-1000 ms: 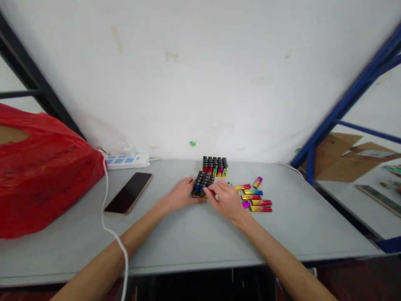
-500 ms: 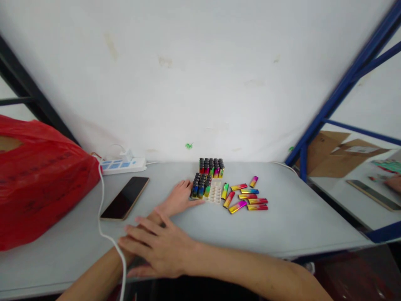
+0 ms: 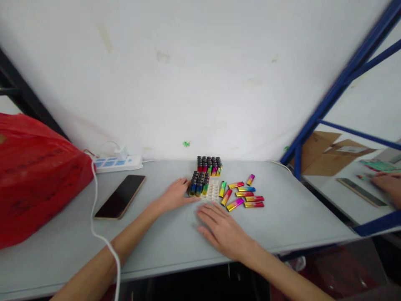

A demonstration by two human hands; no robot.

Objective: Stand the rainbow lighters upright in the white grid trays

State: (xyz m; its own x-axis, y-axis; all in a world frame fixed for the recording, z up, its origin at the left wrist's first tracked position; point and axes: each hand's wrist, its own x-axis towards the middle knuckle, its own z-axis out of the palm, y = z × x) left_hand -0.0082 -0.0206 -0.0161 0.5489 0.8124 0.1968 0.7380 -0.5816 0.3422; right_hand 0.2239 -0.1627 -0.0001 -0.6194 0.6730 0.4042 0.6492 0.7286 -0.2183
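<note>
My left hand point(image 3: 176, 195) grips the left side of a white tray point(image 3: 213, 191), its thumb along the front edge. Lighters point(image 3: 199, 184) with black tops and shiny coloured bodies stand upright in the tray's left part. The cells on its right side show bare. My right hand point(image 3: 222, 229) is open just in front of the tray, fingers stretched out and holding nothing. Several loose lighters point(image 3: 235, 204) in red, yellow, purple, green and blue lie right of the tray. Behind it stands another block of upright lighters point(image 3: 209, 166).
A phone point(image 3: 120, 197) lies to the left, near a power strip point(image 3: 118, 163) and a red plastic bag point(image 3: 40, 179). A white cable point(image 3: 95, 217) runs over the table and past my left forearm. Beyond the blue frame point(image 3: 297, 161), another person's hand point(image 3: 388, 187) shows at right.
My right hand has moved from over my left forearm to the right and forward, near the tray's front. My left hand stays at the tray. The whole view has shifted slightly.
</note>
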